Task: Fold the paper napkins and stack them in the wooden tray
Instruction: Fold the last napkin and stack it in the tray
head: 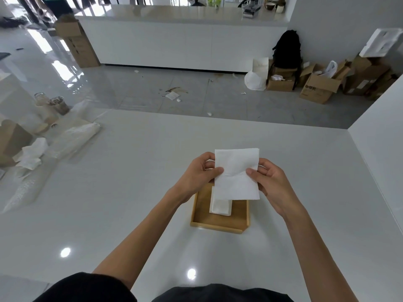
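Two hands on one napkin [236,175], held in the air over the far end of the tray [218,228]. Left hand [194,174] pinches its left edge, thumb on front, fingers curled behind. Right hand [269,182] does the same on the right edge. Sheet looks part-folded, with a crooked crease across the middle.

Tray sits on the worktop [130,192] about mid-width, nearer the near edge than the far one. Stack [220,207] of folded napkins lies inside it, left of centre; its far end is hidden behind the held sheet.

Risks as I see them:
- Folding mid-air with no surface under it: edges likely end up misaligned and the fold skews. That crooked crease may steer the next fold off-line.
- Thin paper pinched from both sides: pulling the hands apart could tear it.
- Stack sits off-centre, with its far end out of sight. A blind drop could land crooked or overhang.
- Lowering hands could brush the stack or nudge the tray; it looks light, and the worktop is glossy.

Loose paper and wrap at the worktop's left edge are well apart from all this.
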Motion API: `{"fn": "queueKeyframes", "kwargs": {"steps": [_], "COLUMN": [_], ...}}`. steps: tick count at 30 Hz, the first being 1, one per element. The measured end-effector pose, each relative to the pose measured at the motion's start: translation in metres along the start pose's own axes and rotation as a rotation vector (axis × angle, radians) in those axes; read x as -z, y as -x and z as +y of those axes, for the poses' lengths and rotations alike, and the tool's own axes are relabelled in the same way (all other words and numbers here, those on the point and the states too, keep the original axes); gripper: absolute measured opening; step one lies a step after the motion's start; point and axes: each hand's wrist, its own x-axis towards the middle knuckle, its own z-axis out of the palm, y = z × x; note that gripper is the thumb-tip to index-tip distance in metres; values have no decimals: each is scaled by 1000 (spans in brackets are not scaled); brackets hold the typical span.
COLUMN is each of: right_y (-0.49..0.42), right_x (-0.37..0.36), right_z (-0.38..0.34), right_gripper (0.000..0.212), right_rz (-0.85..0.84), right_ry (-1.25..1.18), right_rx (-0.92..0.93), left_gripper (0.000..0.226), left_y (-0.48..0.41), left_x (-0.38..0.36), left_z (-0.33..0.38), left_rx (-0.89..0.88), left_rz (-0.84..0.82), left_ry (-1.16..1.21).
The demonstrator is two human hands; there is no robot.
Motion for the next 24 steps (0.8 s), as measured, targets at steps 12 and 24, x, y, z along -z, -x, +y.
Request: {"fn": "queueKeyframes", "kwargs": {"steps": [12, 24], "right_y": [1, -3], "right_x": [4, 1], "right_z": [-6, 4], "right_gripper": [33, 38], "right_rz": [51, 112], "right_ry": [44, 134], "right_rx": [82, 206], "left_gripper": [34, 31], "left_y": [5, 6], "left_x": [0, -2], "left_z": [-1, -8], "left_rx": [-65, 239], "left_rz": [73, 52], "left_ry": [199, 719]}}
